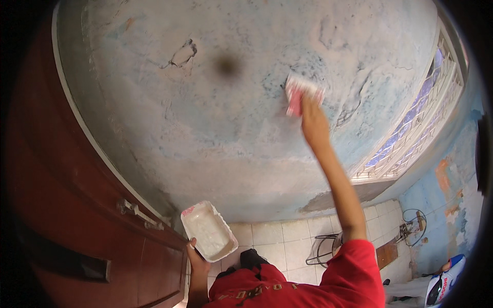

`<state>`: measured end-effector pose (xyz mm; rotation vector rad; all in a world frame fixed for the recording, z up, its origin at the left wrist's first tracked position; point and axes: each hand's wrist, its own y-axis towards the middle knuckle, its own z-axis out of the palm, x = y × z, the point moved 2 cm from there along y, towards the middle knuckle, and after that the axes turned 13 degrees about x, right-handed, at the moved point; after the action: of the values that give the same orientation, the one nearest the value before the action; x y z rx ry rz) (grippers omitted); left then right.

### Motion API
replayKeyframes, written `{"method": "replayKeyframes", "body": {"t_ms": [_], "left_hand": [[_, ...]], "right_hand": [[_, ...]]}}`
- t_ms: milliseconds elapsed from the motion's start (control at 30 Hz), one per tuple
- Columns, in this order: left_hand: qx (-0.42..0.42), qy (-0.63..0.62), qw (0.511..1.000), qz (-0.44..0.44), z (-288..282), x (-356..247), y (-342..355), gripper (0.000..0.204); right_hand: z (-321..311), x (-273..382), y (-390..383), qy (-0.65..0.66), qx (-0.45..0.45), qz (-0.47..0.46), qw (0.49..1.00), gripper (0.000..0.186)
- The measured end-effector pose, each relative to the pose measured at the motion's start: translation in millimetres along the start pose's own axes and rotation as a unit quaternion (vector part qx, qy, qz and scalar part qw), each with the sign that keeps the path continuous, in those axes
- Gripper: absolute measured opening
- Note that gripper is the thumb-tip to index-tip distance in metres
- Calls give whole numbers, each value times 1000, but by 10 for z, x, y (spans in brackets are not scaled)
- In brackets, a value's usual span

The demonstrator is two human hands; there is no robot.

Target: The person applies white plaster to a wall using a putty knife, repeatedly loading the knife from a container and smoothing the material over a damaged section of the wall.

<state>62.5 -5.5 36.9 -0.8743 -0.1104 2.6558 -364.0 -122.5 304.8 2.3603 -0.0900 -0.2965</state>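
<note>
My right hand [313, 120] is raised at arm's length against the patchy blue-white wall [205, 128]. Its fingers are closed on a flat red-and-white scraper [297, 95], smeared with white paste and a little blurred, that lies against the wall. Low on the left, my left hand [197, 261] grips the edge of a white rectangular tub [209, 231]. Whitish paste lies inside the tub and coats its rim. Dark cracks and rough spots show on the wall around the scraper.
A dark red door [138, 246] with a metal handle [138, 213] stands close on my left. A white-barred window [411, 123] is at the right. On the tiled floor [267, 236] stands a dark metal frame [321, 251]; a coiled cable [416, 226] is by the right wall.
</note>
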Motion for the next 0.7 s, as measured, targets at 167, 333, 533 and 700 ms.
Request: {"method": "replayKeyframes", "body": {"t_ms": [167,333,533,700], "left_hand": [[28,-4,999,-18,-27,-3,20,72],[60,11,998,-10,-97,-36,106,71],[30,-11,999,-24,-183,46,72,66],[39,-42,998,16,-50,99,2,73]], "right_hand": [[607,499,-1060,12,90,-70,993,47],[-484,546,90,27,-51,-60,996,38],[-829,444,898,-8,-94,-62,994,35],[412,752,-469,-4,48,-134,990,42]]}}
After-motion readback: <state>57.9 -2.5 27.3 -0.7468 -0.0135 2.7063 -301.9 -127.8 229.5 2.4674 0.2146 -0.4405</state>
